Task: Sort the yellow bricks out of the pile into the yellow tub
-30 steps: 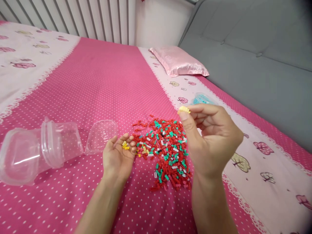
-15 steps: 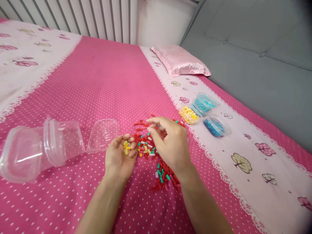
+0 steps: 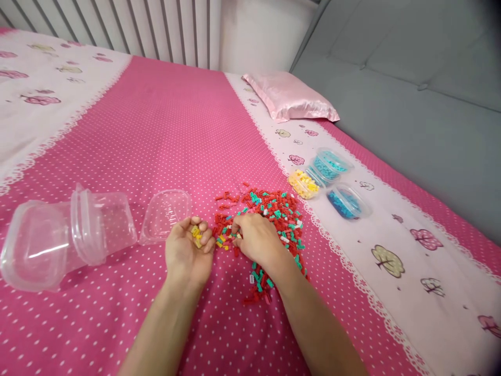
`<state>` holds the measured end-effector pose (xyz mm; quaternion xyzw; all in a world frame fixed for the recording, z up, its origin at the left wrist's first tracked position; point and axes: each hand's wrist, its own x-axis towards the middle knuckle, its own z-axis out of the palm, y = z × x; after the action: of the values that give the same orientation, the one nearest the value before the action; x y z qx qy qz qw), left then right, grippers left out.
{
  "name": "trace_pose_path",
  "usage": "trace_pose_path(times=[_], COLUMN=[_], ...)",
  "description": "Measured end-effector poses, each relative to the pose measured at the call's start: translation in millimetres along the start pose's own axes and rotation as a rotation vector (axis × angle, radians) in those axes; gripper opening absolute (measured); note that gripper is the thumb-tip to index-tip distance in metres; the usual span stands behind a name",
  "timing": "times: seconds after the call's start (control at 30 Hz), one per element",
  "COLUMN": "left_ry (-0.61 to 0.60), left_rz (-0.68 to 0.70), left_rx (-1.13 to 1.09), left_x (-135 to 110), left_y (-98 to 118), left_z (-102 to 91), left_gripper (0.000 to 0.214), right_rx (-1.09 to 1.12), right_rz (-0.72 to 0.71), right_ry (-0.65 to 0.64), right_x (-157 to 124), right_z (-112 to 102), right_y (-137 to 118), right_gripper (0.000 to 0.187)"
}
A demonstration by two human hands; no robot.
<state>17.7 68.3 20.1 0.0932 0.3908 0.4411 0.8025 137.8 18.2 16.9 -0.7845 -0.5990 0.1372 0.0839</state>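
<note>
My left hand (image 3: 189,248) is palm up with its fingers curled around several small yellow building bricks (image 3: 196,236). Just right of it, my right hand (image 3: 256,235) reaches down into a loose pile of tiny bricks (image 3: 279,209), mostly red with green, white and some yellow ones mixed in. Its thumb and fingertips are drawn together at the pile's left side, near a few yellow bricks (image 3: 222,241). Whether a brick is between those fingertips I cannot make out. The right hand and forearm cover part of the pile.
Clear plastic tubs (image 3: 39,245) lie at the left, with a clear lid (image 3: 166,214) beside them. At the right stand small containers of yellow bricks (image 3: 304,184), turquoise bricks (image 3: 329,164) and blue bricks (image 3: 345,202). A pink pillow (image 3: 289,96) rests farther back on the bedspread (image 3: 176,125).
My right hand has come down from above the pile to its left side, uncovering more red and green bricks. My left hand has shifted slightly left, still holding yellow bricks.
</note>
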Motion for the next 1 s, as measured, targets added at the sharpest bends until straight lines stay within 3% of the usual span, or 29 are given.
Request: trace_pose_path(times=[0.17, 0.33, 0.57, 0.8, 1.0], left_ry=[0.014, 0.031, 0.025, -0.024, -0.074], left_rz=[-0.009, -0.012, -0.021, -0.115, -0.195], left_rx=[-0.012, -0.017, -0.010, 0.050, 0.125], left_x=[0.3, 1.6, 1.7, -0.9, -3.0], left_y=[-0.7, -1.0, -1.8, -3.0, -4.7], left_z=[0.3, 0.6, 1.4, 3.5, 7.4], left_gripper=[0.025, 0.025, 0.025, 0.027, 0.029], right_rx=[0.006, 0.122, 0.445, 0.688, 0.718], right_rz=[0.102, 0.190, 0.057, -0.089, -0.198], right_ry=[-0.042, 0.087, 0.246, 0.313, 0.459], right_x=[4.5, 9.0, 7.1, -0.8, -15.3], right_z=[-9.9, -16.7, -23.5, -35.2, -47.5], right_y=[13.1, 31.9, 46.4, 29.7, 12.5], right_gripper=[0.020, 0.022, 0.020, 0.017, 0.017])
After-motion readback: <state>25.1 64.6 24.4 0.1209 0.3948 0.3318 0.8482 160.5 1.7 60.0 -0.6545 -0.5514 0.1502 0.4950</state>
